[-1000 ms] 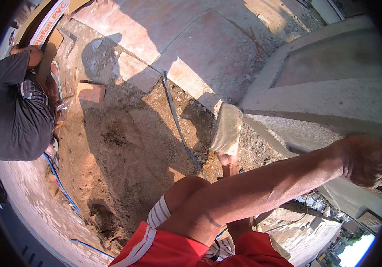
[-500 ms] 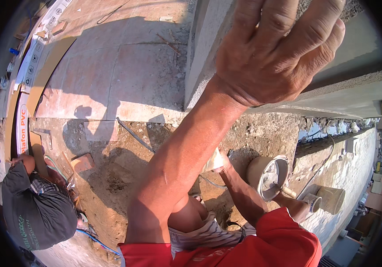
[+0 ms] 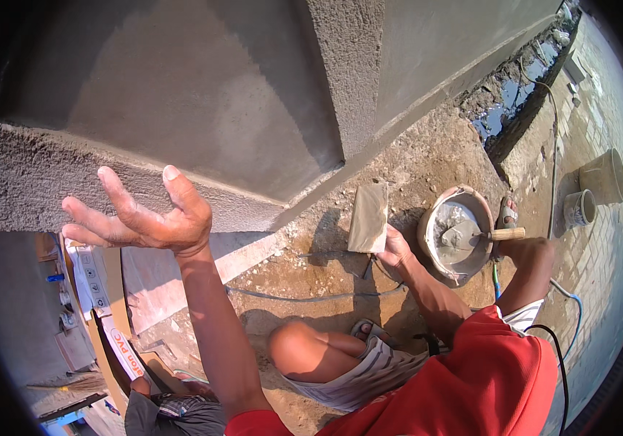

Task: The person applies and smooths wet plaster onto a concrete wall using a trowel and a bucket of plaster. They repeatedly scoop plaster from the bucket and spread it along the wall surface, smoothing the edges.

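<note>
My left hand (image 3: 144,218) is raised with fingers spread and nothing in it, close to the rough cement edge (image 3: 35,178) along the base of a smooth grey plastered panel (image 3: 224,94). My right hand (image 3: 395,247) grips the lower end of a flat greyish-beige rectangular piece (image 3: 367,214), held below the plastered structure. To its right sits a round bucket (image 3: 422,225) of wet grey mortar, with a wooden-handled trowel (image 3: 507,233) lying across it.
Two pails (image 3: 602,174) stand on pavers (image 3: 602,269) at right, beside hoses and a water-filled channel (image 3: 507,98). Another person (image 3: 177,407) crouches at lower left near long cardboard boxes (image 3: 112,305). Dirt, a cable and pale slabs (image 3: 152,276) lie below the structure.
The view has swung sharply, bringing the plastered panel and mortar bucket into full sight. My left hand has moved leftward with fingers spread; my right hand still holds the flat piece.
</note>
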Demonstrator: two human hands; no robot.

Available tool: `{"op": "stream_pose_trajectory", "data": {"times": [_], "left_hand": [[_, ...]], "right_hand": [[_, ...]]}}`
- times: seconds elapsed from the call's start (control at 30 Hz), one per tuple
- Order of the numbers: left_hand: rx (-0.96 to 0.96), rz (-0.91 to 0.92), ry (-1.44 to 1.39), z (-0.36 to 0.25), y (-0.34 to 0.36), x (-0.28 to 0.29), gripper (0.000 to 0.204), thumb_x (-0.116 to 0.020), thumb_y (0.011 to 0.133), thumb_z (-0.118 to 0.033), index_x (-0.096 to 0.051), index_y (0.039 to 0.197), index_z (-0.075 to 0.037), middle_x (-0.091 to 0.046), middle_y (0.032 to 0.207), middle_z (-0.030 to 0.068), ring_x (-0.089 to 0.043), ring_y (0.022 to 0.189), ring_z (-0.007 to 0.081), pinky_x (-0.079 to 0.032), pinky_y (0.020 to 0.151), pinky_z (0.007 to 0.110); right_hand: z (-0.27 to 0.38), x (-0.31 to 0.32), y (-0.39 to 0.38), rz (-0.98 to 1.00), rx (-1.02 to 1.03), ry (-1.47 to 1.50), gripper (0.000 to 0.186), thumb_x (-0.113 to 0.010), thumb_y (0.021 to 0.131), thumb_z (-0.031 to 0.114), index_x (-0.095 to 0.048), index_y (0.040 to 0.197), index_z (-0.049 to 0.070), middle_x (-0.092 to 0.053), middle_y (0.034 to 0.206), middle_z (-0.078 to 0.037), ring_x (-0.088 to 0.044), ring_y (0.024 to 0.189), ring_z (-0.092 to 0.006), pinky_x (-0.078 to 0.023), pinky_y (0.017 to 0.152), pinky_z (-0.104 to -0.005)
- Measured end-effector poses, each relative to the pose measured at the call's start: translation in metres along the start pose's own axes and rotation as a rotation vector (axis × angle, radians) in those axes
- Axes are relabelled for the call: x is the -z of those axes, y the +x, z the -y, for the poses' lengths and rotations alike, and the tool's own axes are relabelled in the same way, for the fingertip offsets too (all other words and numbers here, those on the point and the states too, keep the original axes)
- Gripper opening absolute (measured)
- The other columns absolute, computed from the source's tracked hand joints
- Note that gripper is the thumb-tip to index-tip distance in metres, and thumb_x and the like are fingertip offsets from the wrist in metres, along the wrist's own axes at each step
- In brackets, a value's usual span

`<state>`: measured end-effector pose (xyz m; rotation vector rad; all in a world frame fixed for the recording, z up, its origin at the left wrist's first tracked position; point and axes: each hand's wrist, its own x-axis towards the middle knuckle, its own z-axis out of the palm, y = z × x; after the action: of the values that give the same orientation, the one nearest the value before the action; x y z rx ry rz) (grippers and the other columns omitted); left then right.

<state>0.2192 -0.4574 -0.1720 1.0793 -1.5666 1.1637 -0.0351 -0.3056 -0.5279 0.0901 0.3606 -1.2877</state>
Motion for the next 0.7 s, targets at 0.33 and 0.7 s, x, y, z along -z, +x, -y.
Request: {"op": "stream_pose_trajectory", "data": {"times": [0.33, 0.7], "left_hand": [[-0.092, -0.037, 0.041, 0.003, -0.002, -0.012, 0.063, -0.062, 0.075, -0.031, -0.044, 0.129, -0.005, -0.025, 0.141, 0.0237, -0.01, 0.137, 0.0397, -0.006, 0.107, 0.062], [-0.15, -0.075, 0.056, -0.002, 0.001, -0.017, 0.065, -0.065, 0.076, -0.035, -0.044, 0.127, -0.002, -0.026, 0.142, 0.0211, -0.018, 0.135, 0.0375, -0.011, 0.107, 0.06]], "right_hand": [[0.024, 0.002, 0.056, -0.158, 0.367, 0.195, 0.046, -0.047, 0.091, 0.008, -0.036, 0.135, 0.011, -0.049, 0.13, -0.009, -0.05, 0.116, -0.0263, -0.041, 0.1, -0.0464], [0.07, 0.021, 0.129, -0.36, 0.602, 0.239, 0.038, -0.036, 0.096, 0.012, -0.039, 0.133, 0.014, -0.051, 0.128, -0.005, -0.051, 0.115, -0.0274, -0.043, 0.094, -0.052]]}}
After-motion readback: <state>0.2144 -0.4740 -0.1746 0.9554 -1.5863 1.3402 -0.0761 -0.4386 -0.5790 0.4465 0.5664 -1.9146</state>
